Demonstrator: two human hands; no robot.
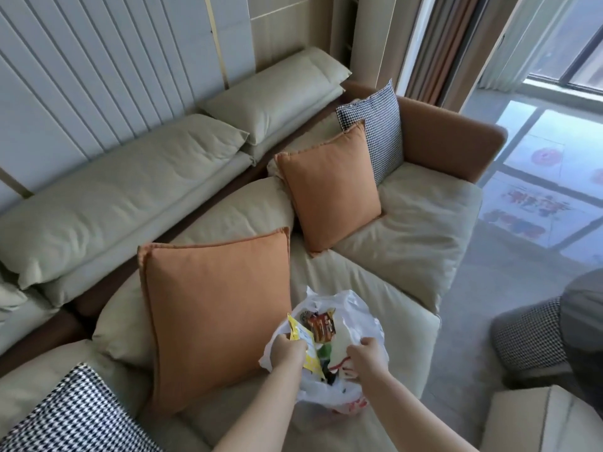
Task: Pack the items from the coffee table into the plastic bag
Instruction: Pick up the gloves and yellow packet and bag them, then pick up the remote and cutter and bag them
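Plastic bag (355,308) on sofa seat (375,275), cushion (215,308) just left, snack packets (321,326) inside

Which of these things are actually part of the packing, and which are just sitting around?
Part of the job:
plastic bag, resting on the sofa
yellow packet, in the left hand
red packet, inside the bag
right hand, on the bag's edge

Just lying about:
orange cushions
checked cushion
sofa

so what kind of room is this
Most likely a home living room: a long beige sofa with orange cushions, curtains by a large window, and a white plastic bag of snacks on the seat.
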